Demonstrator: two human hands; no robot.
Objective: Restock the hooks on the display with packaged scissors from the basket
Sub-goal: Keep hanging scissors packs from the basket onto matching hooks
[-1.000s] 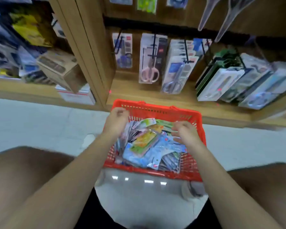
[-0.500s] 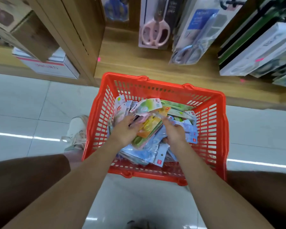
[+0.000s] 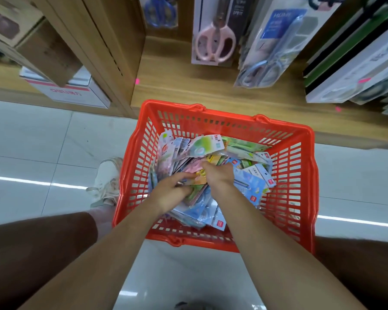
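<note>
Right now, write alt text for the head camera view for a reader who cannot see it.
Both hands, left and right, dig into a heap of packaged scissors in a red basket on the tiled floor. Beyond it, pink-handled scissors hang packaged above a wooden shelf.

Both hands closing together over the basket's (image 3: 305, 175) middle, right hand (image 3: 218, 175) now meeting left hand (image 3: 174, 191), gripping packaged scissors (image 3: 199, 175).

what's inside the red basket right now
The red basket holds a loose pile of packaged scissors. Both hands, left and right, cover its middle; the bottom is hidden.
</note>
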